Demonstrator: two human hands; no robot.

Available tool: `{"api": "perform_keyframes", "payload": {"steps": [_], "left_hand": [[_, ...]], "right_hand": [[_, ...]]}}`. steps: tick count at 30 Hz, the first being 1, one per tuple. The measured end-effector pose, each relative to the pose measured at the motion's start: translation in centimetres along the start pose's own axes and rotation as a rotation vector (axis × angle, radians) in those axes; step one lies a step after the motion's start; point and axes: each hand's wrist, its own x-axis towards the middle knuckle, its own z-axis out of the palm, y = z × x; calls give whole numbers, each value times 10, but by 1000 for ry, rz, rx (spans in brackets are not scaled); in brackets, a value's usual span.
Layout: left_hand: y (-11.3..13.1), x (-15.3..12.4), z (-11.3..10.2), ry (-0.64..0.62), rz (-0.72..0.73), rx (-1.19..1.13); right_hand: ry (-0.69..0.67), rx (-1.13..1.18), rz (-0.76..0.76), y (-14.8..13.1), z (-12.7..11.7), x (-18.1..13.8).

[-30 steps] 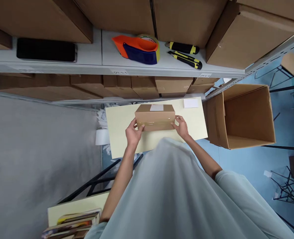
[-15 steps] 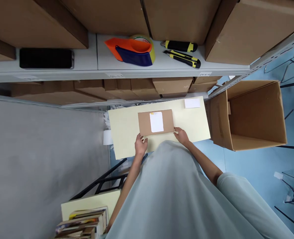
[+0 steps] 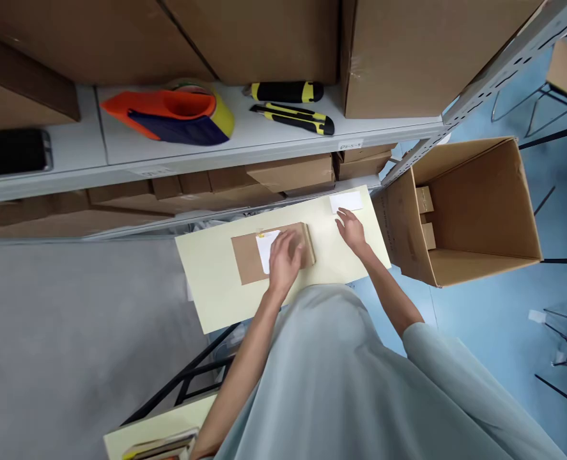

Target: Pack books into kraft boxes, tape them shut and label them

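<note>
A flat brown cardboard parcel (image 3: 247, 260) with a white label (image 3: 265, 248) lies on the pale yellow tabletop (image 3: 216, 281). My left hand (image 3: 284, 260) is over the parcel's right half, covering part of the label. Its fingers are slightly curled and a little blurred, with nothing visible in them; whether they touch the parcel I cannot tell. At the table's right end, my right hand (image 3: 351, 231) reaches to the lower edge of a white rectangular paper stack (image 3: 346, 202). Its fingers are spread, and no grip on the paper shows.
Above the table, a grey shelf (image 3: 283, 150) bears an orange and blue tape dispenser (image 3: 178, 118), two yellow-black utility knives (image 3: 287, 92), a black phone (image 3: 12, 152) and large cartons. An open cardboard box (image 3: 484, 204) with small boxes inside stands to the right. Books (image 3: 163, 446) lie at lower left.
My left hand has moved from the parcel's lower left corner onto its top. My right hand has left the parcel's right corner and gone up to the white paper. The view has turned rightward.
</note>
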Motion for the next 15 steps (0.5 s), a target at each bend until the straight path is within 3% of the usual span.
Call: {"api": "perform_keyframes", "payload": {"steps": [6,15], "left_hand": [[38,17,47,-110,85,-15],[39,4,61,-181,-21,-17]], "right_hand": [[-205,-122,-14,9,12,61],[-288,-121,-53,31,24,65]]}}
